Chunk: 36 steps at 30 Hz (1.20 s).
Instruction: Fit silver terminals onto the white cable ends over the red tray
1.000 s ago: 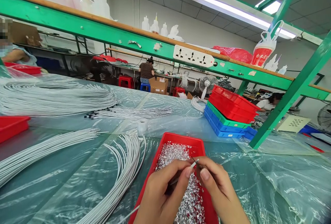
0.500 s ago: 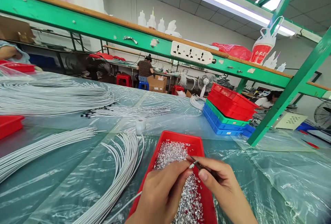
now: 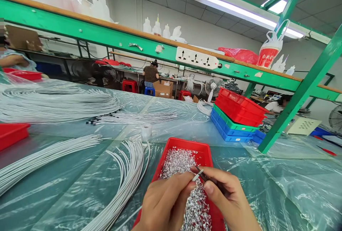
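Over a red tray [image 3: 190, 141] my two hands meet. My left hand [image 3: 166, 199] pinches a thin white cable [image 3: 196, 177] close to its end; the rest of it trails out below the hand to the lower left. My right hand [image 3: 230, 192] is closed around dark tweezers [image 3: 202, 175], whose tips lie at the cable's end; the fingers hide most of them. Small silvery foil scraps [image 3: 176, 159] cover much of the tray floor beneath both hands. Left of the tray lies a curved bundle of white cables [image 3: 130, 174].
More cable bundles [image 3: 53, 152] lie on the plastic-covered table [image 3: 80, 195]. A tape roll [image 3: 146, 131] stands behind the tray. Stacked bins [image 3: 237, 110] stand at the right, beside a green post [image 3: 291, 106]. A green shelf beam [image 3: 107, 37] crosses above. Other people sit farther off.
The view has tilted up slightly, so the scene sits a little lower. The tweezer tips now cross the cable's end nearer its tip; both hands keep their grips.
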{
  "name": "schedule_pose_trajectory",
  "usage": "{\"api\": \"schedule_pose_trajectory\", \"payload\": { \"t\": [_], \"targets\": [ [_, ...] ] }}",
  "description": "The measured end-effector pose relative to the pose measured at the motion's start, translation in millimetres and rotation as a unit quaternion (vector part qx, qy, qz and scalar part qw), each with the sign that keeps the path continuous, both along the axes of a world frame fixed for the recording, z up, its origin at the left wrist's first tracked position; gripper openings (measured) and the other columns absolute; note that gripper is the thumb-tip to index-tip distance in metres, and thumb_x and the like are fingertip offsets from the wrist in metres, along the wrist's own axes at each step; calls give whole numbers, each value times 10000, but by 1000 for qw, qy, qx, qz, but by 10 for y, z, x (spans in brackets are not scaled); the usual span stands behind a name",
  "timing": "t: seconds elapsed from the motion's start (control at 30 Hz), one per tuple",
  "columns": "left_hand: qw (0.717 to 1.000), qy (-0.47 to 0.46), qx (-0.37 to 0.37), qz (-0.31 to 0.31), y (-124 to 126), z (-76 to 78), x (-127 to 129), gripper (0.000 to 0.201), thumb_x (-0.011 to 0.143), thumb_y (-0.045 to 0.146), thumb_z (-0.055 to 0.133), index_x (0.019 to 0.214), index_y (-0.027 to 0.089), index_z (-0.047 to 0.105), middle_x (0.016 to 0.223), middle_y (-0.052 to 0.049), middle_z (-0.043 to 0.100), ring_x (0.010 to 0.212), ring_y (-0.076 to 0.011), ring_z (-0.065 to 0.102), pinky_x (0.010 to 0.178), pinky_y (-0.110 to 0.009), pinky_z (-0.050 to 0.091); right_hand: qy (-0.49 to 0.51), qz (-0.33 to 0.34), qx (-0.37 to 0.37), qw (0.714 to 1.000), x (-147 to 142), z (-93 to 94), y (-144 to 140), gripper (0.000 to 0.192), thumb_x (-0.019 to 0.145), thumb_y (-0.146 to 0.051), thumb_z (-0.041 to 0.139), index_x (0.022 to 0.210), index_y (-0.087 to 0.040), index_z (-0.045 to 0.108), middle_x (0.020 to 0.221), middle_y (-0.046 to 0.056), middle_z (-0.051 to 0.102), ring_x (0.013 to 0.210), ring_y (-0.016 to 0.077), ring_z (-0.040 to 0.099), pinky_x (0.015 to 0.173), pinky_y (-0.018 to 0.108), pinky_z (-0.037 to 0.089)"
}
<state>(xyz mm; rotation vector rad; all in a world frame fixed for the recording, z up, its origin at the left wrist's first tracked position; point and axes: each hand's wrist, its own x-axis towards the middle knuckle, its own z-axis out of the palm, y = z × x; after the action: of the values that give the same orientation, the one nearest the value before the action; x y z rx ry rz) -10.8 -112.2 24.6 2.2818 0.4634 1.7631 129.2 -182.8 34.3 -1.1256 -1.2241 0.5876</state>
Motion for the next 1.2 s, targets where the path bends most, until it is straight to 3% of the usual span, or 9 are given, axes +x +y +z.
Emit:
{"api": "schedule_pose_trajectory", "payload": {
  "t": [0.23, 0.3, 0.37, 0.43, 0.6, 0.73, 0.93, 1.07, 1.2],
  "targets": [
    [998, -41, -14, 36, -87, 99, -67, 174, 1016, 226, 391, 934, 248, 543, 615, 38, 637, 449, -108, 560, 480, -227, 433, 17, -18, -13, 1000, -48, -20, 144, 317, 865, -597, 721, 1014, -323, 770, 957, 24, 712, 930, 231, 637, 847, 281, 489],
    [999, -22, -28, 12, -83, 146, -84, 155, 1006, 219, 413, 924, 248, 542, 598, 44, 621, 410, -104, 515, 448, -232, 409, 33, -22, 5, 999, -49, 30, 122, 356, 848, -642, 712, 993, -322, 769, 787, 5, 654, 761, 191, 603, 719, 246, 488],
    [999, -1, -37, -23, -62, 188, -97, 126, 981, 180, 450, 936, 248, 546, 618, 46, 625, 413, -101, 501, 439, -227, 400, 21, -31, 32, 999, -40, 80, 64, 400, 808, -678, 727, 1000, -328, 762, 622, -30, 492, 566, 141, 461, 550, 213, 415],
    [997, 17, -41, -59, -35, 213, -107, 124, 957, 146, 481, 946, 245, 555, 650, 43, 631, 453, -99, 531, 454, -215, 409, -14, -58, 53, 997, -31, 105, -6, 372, 784, -644, 775, 1021, -359, 748, 579, -53, 385, 498, 125, 336, 471, 209, 325],
    [990, 60, -53, -113, -20, 216, -139, 157, 943, 118, 483, 963, 224, 598, 682, 31, 633, 523, -104, 586, 510, -198, 454, -158, -135, 93, 974, -17, 85, -104, 174, 886, -392, 767, 1047, -438, 719, 679, -52, 628, 550, 160, 542, 530, 261, 420],
    [978, 92, -95, -160, -35, 239, -178, 237, 932, 85, 486, 1027, 253, 624, 797, 39, 702, 635, -90, 661, 591, -157, 496, -229, -102, 145, 957, 34, 113, -97, 118, 936, -238, 691, 953, -352, 720, 751, -51, 695, 608, 168, 631, 571, 276, 475],
    [967, 144, -121, -169, 0, 271, -223, 207, 947, 86, 482, 999, 249, 598, 856, 64, 705, 751, -68, 681, 689, -128, 487, -297, -30, 99, 949, 141, 159, -114, 195, 921, -111, 593, 1001, -284, 638, 785, -99, 660, 610, 98, 594, 596, 259, 400],
    [961, 191, -109, -166, 40, 221, -223, 171, 964, 109, 470, 994, 241, 574, 860, 59, 693, 729, -75, 671, 645, -148, 474, -303, -37, 71, 950, 155, 149, -147, 147, 912, -148, 614, 953, -286, 640, 740, -108, 649, 571, 90, 565, 562, 249, 373],
    [970, 199, -55, -130, 67, 183, -190, 166, 976, 120, 436, 984, 217, 571, 790, 31, 657, 665, -116, 631, 578, -212, 460, -264, -61, -11, 962, 146, 166, -175, 120, 877, -203, 620, 801, -282, 667, 655, -87, 619, 559, 116, 517, 552, 254, 338]
  ]
}}
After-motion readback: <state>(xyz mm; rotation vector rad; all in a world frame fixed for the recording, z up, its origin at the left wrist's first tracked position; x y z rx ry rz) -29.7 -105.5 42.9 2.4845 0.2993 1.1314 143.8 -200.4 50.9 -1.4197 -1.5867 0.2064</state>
